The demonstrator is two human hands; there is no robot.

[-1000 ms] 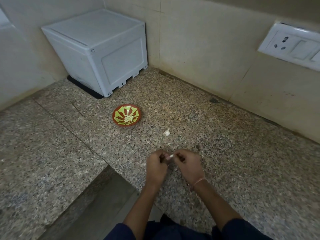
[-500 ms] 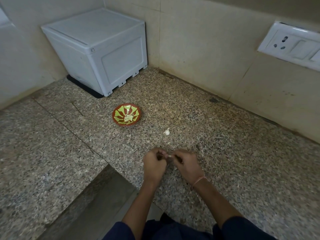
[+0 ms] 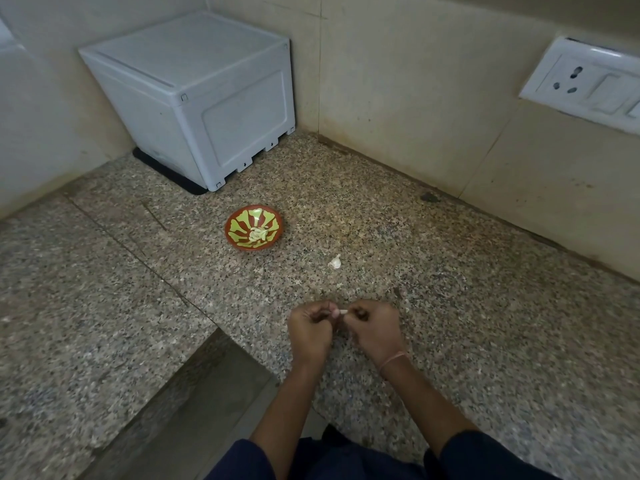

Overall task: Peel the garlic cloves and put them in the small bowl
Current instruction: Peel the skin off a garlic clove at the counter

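From the head view, the left hand (image 3: 310,327) and right hand (image 3: 375,329) both pinch one garlic clove (image 3: 341,311) at their fingertips over the granite counter (image 3: 450,306), apparently mid-peel; peeled cloves (image 3: 258,234) already lie in the small bowl (image 3: 249,248); one loose clove (image 3: 335,262) waits between bowl and hands.
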